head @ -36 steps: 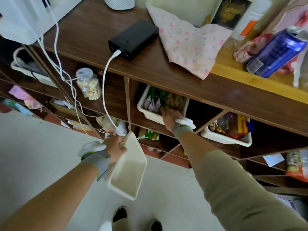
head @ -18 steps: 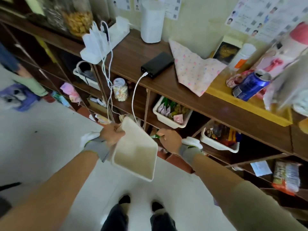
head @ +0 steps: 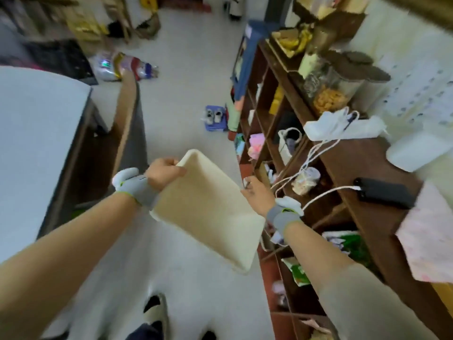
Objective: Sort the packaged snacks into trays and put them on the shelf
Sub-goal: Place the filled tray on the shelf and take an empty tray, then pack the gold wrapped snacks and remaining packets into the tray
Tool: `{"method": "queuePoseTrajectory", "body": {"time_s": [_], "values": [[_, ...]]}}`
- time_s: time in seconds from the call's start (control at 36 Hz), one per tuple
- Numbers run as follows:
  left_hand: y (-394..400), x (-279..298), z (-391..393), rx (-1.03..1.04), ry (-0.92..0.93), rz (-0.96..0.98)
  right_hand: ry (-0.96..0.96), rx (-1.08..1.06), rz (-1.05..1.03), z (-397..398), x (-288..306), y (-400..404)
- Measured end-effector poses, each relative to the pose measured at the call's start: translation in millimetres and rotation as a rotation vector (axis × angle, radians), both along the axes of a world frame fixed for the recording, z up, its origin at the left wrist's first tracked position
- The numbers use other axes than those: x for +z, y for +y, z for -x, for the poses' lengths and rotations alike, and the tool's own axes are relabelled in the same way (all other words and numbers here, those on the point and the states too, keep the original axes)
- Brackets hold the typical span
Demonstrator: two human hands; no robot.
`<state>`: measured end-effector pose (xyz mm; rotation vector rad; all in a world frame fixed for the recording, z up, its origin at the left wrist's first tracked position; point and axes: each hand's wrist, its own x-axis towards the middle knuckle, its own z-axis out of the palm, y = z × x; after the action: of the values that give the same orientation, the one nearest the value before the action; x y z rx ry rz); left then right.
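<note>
An empty cream plastic tray (head: 208, 212) hangs tilted in front of me above the floor. My left hand (head: 164, 173) grips its far left corner. My right hand (head: 256, 195) is at the tray's right rim with its fingers curled on the edge. The brown wooden shelf (head: 355, 158) runs along my right. Green snack packets (head: 348, 244) lie in one of its cubbies, and another packet (head: 297, 271) sits lower down. The view is blurred by motion.
A black power bank (head: 384, 196) with white cables and a pink cloth (head: 431, 236) lie on the shelf top. A small jar (head: 306, 180) stands in a cubby. A white-topped table (head: 36, 133) is on my left. Snack bags (head: 122, 68) lie on the floor ahead.
My view has swung left, away from the filled trays in the shelf. My right hand left the shelved tray and came to the empty tray's right rim. My left hand kept its grip.
</note>
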<state>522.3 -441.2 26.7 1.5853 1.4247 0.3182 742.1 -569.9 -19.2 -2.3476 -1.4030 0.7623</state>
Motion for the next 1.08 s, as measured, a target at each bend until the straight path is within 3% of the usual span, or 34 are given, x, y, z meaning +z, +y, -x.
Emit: {"method": "queuePoseTrajectory", "body": {"time_s": [0.14, 0.31, 0.39, 0.56, 0.69, 1.08], "values": [[24, 25, 123, 0.298, -0.135, 0.018, -0.059, 0.290, -0.047, 80, 21, 92], [24, 46, 257, 0.583, -0.210, -0.115, -0.057, 0.589, -0.170, 204, 43, 182], [30, 47, 326, 0.668, -0.131, -0.255, -0.029, 0.716, -0.235, 275, 59, 219], [46, 41, 411, 0.613, 0.255, -0.367, -0.084, 0.871, -0.307, 364, 77, 271], [53, 24, 489, 0.668, 0.369, -0.320, -0.067, 0.950, -0.268, 458, 74, 317], [93, -31, 571, 1.087, 0.318, -0.092, -0.108, 1.089, -0.145, 589, 10, 430]]}}
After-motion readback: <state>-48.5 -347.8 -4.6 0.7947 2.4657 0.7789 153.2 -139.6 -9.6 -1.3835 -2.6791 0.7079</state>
